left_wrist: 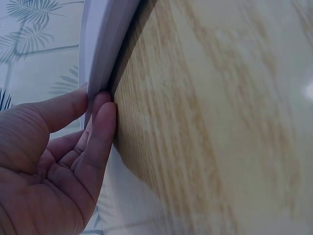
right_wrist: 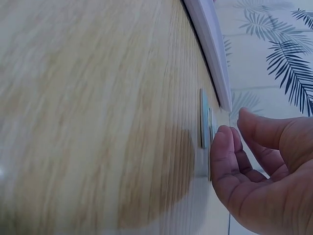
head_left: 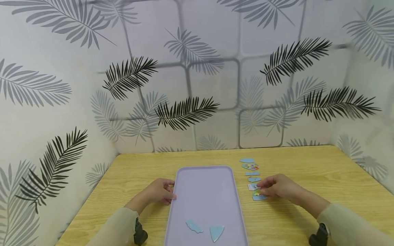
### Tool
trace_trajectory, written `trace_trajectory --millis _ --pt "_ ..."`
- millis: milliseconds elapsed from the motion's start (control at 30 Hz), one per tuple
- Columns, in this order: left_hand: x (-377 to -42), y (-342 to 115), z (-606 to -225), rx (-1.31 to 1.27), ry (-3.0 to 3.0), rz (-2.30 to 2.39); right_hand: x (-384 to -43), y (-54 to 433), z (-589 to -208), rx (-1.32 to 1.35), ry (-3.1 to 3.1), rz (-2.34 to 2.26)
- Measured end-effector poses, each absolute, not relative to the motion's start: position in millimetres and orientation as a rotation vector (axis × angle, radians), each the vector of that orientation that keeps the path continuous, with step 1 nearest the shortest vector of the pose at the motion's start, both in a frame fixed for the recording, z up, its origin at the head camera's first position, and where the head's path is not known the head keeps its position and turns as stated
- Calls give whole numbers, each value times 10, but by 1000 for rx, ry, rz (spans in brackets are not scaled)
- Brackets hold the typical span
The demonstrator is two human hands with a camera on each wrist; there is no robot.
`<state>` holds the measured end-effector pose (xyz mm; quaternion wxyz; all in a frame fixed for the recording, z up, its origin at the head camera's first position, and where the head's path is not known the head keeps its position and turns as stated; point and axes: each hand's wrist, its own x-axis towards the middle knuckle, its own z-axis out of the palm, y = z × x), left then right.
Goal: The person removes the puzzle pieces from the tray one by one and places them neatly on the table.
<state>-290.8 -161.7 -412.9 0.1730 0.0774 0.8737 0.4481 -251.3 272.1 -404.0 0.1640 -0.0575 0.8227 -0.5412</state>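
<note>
A lavender tray [head_left: 207, 191] lies on the table, holding a wavy-edged light blue puzzle piece [head_left: 194, 226] and a wedge-shaped one [head_left: 217, 233]. My left hand [head_left: 160, 191] grips the tray's left rim; in the left wrist view the thumb [left_wrist: 68, 106] is on the rim's upper side and the fingers [left_wrist: 100, 134] lie low against it. To the right of the tray, my right hand [head_left: 281, 188] reaches over the near end of a column of puzzle pieces. Its fingertips are right at a blue piece with a colourful patch [head_left: 259, 197] and a blue-and-white piece [head_left: 253, 187]. Thumb and fingers stay apart.
Farther up the column are several more pieces, among them a multicoloured one [head_left: 250, 166] and a plain blue one [head_left: 247, 160]. The wooden table [head_left: 323, 171] ends at a wall [head_left: 212, 85] with a leaf pattern behind and at both sides.
</note>
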Motion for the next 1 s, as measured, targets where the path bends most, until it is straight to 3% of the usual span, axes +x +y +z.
trace_trajectory --millis 1000 --pt "-2861 -1581 -4135 183 2497 1250 -2250 1935 -3978 -482 2106 -1620"
